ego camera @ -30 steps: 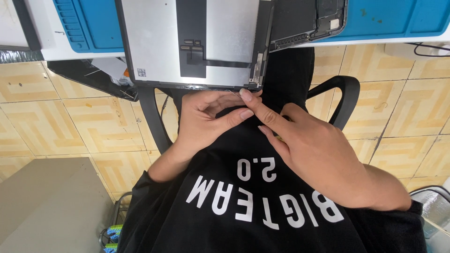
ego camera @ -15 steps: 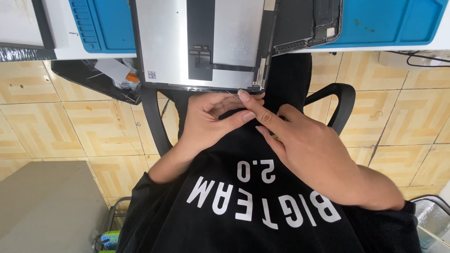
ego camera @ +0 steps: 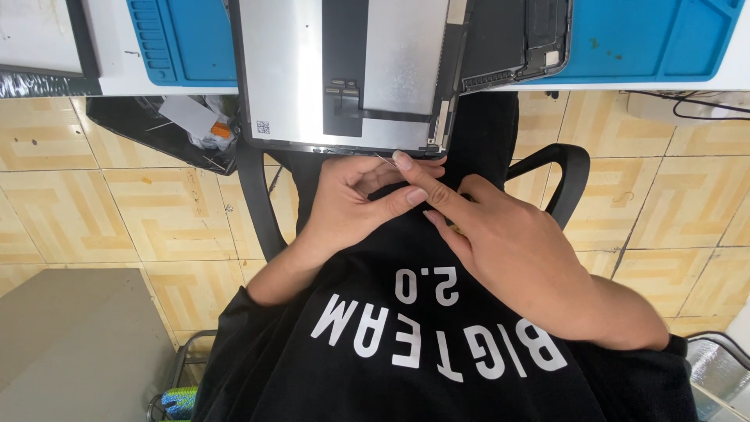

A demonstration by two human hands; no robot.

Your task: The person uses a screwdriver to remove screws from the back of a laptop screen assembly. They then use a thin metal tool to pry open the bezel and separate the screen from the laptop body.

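Observation:
My left hand (ego camera: 351, 205) and my right hand (ego camera: 500, 242) meet in front of my chest, over my black shirt with white letters (ego camera: 422, 344). The left fingers are curled and pinch a small thin pale sliver (ego camera: 383, 161) that sticks out above them. My right index finger lies across the left fingertips, and a bit of something yellowish (ego camera: 455, 229) shows under the right palm. Just above the hands, an opened tablet's silver display panel (ego camera: 289, 70) hangs over the table edge, joined to its dark housing (ego camera: 516, 39).
Blue work mats (ego camera: 648, 39) cover the white table at the top. A black bin bag with scraps (ego camera: 168, 125) hangs under the table at left. Black chair armrests (ego camera: 564, 176) flank my body. A grey box (ego camera: 78, 344) stands on the tiled floor at lower left.
The view has tilted, so the tablet and table sit lower in the picture. My hands stay together at my chest, with only small finger shifts around the sliver.

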